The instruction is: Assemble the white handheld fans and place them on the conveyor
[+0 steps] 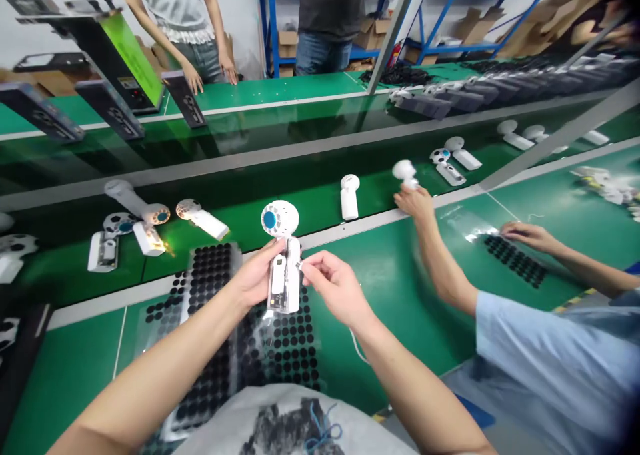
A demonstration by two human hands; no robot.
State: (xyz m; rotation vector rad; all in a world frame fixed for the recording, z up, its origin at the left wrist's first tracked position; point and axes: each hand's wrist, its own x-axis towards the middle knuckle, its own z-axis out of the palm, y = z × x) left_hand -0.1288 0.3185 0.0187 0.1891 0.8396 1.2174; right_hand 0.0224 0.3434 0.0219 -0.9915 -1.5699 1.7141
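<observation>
A white handheld fan (291, 278) with a round head and a blue centre stands upright in my left hand (257, 273), whose fingers wrap round its body from the left. Its lower part has a clear cover. At the fan's right side, my right hand (336, 283) pinches a small cable plug against the body. A white cable hangs below that hand. Beneath both hands, sheets of round black stickers (295, 348) lie on the green table (350, 368).
A belt (310, 205) beyond the table carries several white fans. To the right, a co-worker's hand (416, 201) holds another fan; the other hand touches a small sticker sheet (515, 260). Dark boxes (110, 110) stand further back, below two standing people. A slanted metal post (555, 138) crosses at right.
</observation>
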